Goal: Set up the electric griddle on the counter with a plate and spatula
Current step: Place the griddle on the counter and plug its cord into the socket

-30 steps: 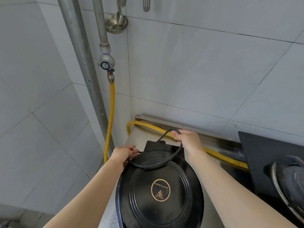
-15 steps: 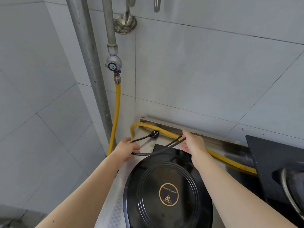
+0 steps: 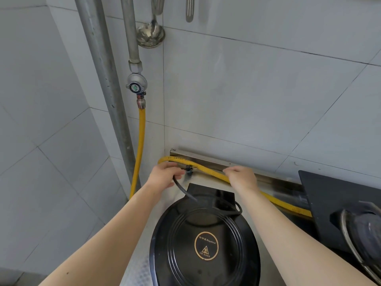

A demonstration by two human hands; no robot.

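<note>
The black electric griddle [image 3: 206, 242] sits closed on the steel worktop [image 3: 136, 271], near the wall corner; it is probably heavy and smooth-lidded, so take it by its base. Beyond it, the left hand [image 3: 165, 177] is closed around the limp power cord [image 3: 181, 187] near the plug [image 3: 188, 169]. The right hand [image 3: 241, 178] is curled knuckles-up by the yellow gas hose [image 3: 208, 171]; its grip cannot be determined.

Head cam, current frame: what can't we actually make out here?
- Right hand: seen from the back, so whether it holds anything is hidden.
- Griddle: front cut off by the bottom edge.
- Plug beside the left hand: too small to read its prongs.
- Hanging utensils: handles cut off by the top edge.
- Stove: cropped at the right edge.
- No socket in view.
</note>
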